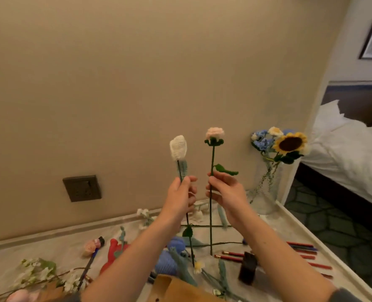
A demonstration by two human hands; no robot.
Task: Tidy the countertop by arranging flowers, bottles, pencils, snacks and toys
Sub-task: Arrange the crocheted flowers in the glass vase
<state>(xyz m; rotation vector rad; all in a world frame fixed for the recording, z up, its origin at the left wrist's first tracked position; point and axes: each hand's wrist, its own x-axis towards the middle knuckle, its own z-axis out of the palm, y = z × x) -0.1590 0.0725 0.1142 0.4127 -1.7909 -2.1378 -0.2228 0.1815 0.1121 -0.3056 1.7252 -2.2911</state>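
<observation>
Head view. The flower-arranging step is in hand. The left hand (181,192) grips the stem of a white knitted flower (178,147). The right hand (226,190) pinches the stem of a pink rose (214,133). Both are held upright, side by side but apart, above the countertop (50,251). The glass vase (265,192) stands at the back right corner, near the wall, and already holds a sunflower bunch (289,143).

Judgement: the next move is to carry both stems right and lower them into the vase mouth. That calls for lifting the stem ends above the rim and threading them past the sunflower head.

Room: the air between the hands and the vase is open. The counter's right edge (311,243) runs just beside the vase, with floor below, so a knock could tip it off. Below the hands, red pencils (231,256), blue knitted flowers (169,258) and a red toy (113,251) lie scattered.
</observation>
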